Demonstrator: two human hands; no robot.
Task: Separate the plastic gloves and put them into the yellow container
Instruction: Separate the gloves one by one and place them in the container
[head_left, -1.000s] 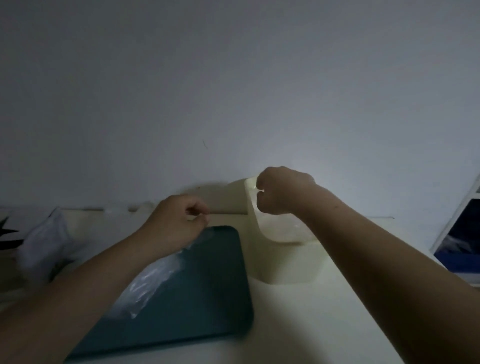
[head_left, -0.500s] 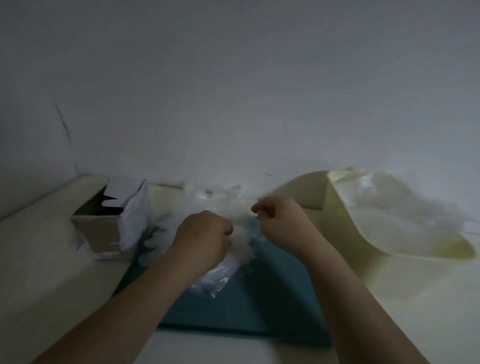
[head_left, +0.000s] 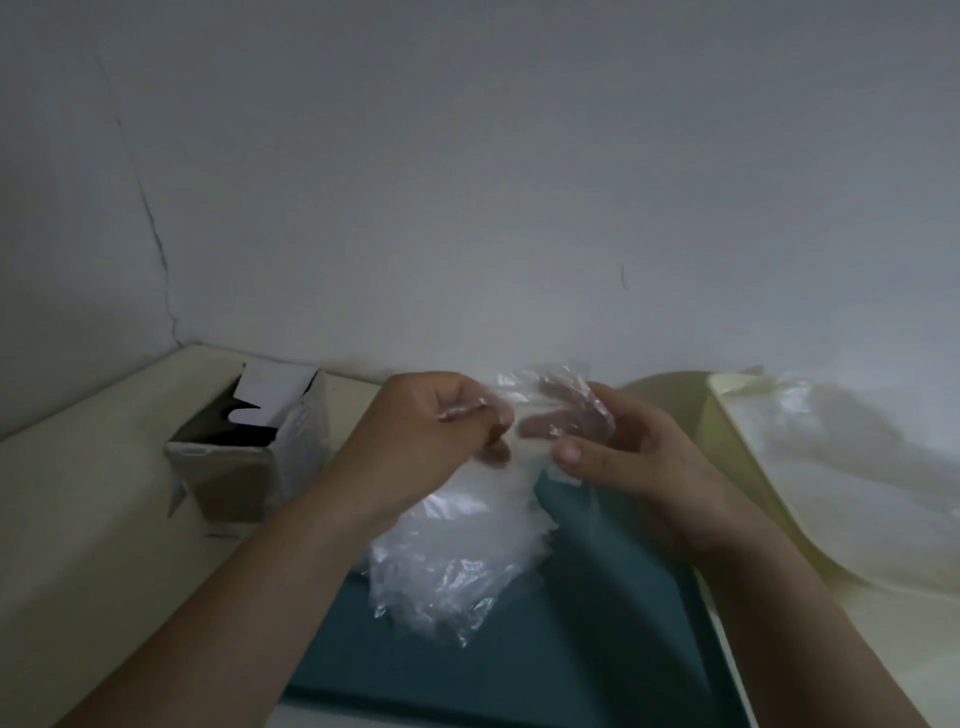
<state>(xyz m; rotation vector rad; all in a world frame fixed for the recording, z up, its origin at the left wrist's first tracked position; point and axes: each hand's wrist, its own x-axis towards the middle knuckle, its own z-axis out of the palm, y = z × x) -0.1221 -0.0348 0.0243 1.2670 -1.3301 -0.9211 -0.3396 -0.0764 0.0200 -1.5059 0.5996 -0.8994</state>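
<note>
A bunch of clear plastic gloves (head_left: 457, 551) hangs from both hands above a dark teal tray (head_left: 582, 649). My left hand (head_left: 421, 441) grips the top of the bunch with curled fingers. My right hand (head_left: 623, 457) pinches a thin glove layer at the bunch's top right, and its fingers show through the plastic. The pale yellow container (head_left: 727, 447) stands at the right, with loose clear gloves (head_left: 852, 467) lying in it.
An open cardboard box (head_left: 249, 467) stands at the left on the cream table (head_left: 78, 519), close to my left forearm. A white wall rises right behind everything. The teal tray lies between the box and the yellow container.
The view swung left, so the container now lies at the right and the box came into sight. Both hands moved from the container to the glove bunch and lifted it off the tray.
</note>
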